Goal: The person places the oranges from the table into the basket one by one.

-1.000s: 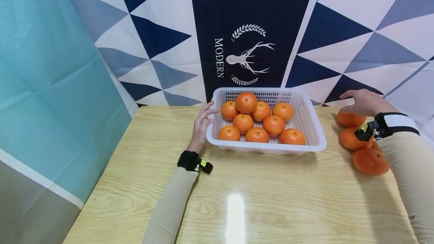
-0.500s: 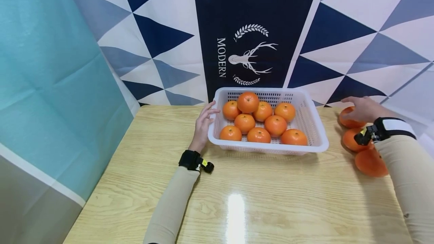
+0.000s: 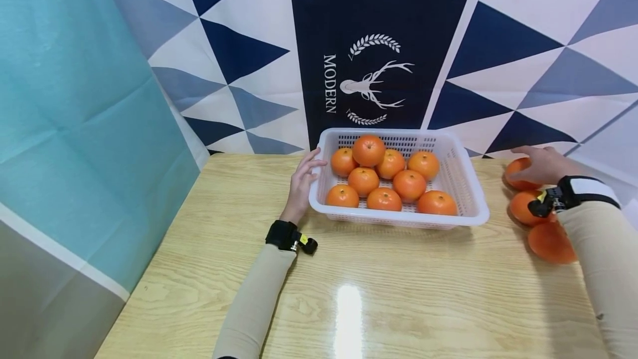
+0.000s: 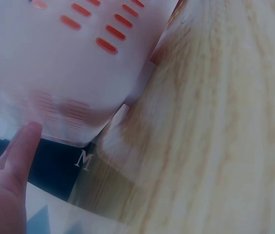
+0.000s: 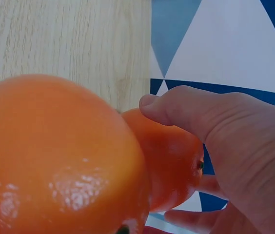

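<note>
A white plastic basket (image 3: 399,216) holding several oranges stands at the back of the table. At its left end is my left hand (image 3: 299,184), its fairly straight fingers touching the rim; the left wrist view shows a finger (image 4: 23,151) against the basket's slotted wall (image 4: 84,58). On the right, my right hand (image 3: 545,164) is around the farthest loose orange (image 3: 517,173). In the right wrist view the thumb lies on one side of that orange (image 5: 169,156) and the fingers curl along the other, partly hidden behind it.
Nearer along the right side lie more loose oranges, one in the middle (image 3: 523,208) and one closer (image 3: 550,242), partly covered by the right forearm. A patterned cloth (image 3: 259,60) hangs behind the wooden table (image 3: 399,292); a teal cloth (image 3: 89,71) hangs at left.
My right hand has lowered onto the farthest loose orange, and its thumb and fingers have gone around it. The left hand stays at the basket. The whole head view shifts slightly.
</note>
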`<move>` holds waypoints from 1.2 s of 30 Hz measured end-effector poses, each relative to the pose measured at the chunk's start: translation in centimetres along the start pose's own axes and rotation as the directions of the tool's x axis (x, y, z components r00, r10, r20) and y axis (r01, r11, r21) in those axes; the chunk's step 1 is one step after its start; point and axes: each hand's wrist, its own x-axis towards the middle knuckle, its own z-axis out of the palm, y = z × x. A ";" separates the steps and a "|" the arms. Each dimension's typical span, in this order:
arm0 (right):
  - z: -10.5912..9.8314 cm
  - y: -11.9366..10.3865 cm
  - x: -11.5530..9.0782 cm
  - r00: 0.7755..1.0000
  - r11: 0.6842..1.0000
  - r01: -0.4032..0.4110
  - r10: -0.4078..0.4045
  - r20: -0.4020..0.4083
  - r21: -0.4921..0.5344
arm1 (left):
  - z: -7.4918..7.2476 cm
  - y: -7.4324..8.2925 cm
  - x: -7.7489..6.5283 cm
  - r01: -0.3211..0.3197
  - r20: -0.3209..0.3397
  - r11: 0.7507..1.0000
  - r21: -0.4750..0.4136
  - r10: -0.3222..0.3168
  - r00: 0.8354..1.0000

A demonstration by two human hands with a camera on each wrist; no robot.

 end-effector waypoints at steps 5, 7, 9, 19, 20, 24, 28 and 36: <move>0.1 -0.4 -0.5 1.000 1.000 -0.013 0.012 0.020 0.028 | -0.1 -0.2 0.1 0.005 0.015 1.000 0.009 -0.005 1.000; 0.0 -1.2 -1.3 0.999 0.998 -0.023 0.021 0.037 0.054 | -0.1 -0.3 0.1 0.003 0.018 1.000 0.010 -0.004 1.000; -0.1 -1.9 -1.9 0.998 0.996 -0.028 0.024 0.051 0.086 | -0.1 -0.4 0.2 0.007 0.020 1.000 0.006 -0.007 1.000; 0.3 -1.4 -1.3 1.000 0.997 -0.015 0.014 0.017 0.073 | 0.4 0.9 -0.3 -0.011 0.000 1.000 0.008 0.011 1.000; 0.3 -1.5 -1.4 1.000 0.997 -0.011 0.009 0.020 0.072 | 0.2 0.0 0.1 -0.003 0.000 1.000 -0.003 0.003 1.000; 0.3 -1.7 -1.6 1.000 0.997 -0.020 0.019 0.020 0.070 | 0.4 0.7 -0.2 -0.008 0.001 1.000 0.004 0.008 1.000; 0.3 -1.9 -2.1 0.998 0.992 -0.038 0.032 0.051 0.119 | 0.3 0.5 -0.1 -0.002 0.006 1.000 -0.006 0.002 1.000; 0.3 -2.1 -2.3 0.997 0.990 -0.036 0.027 0.068 0.136 | -0.1 -0.5 0.2 0.001 0.026 1.000 -0.023 0.000 1.000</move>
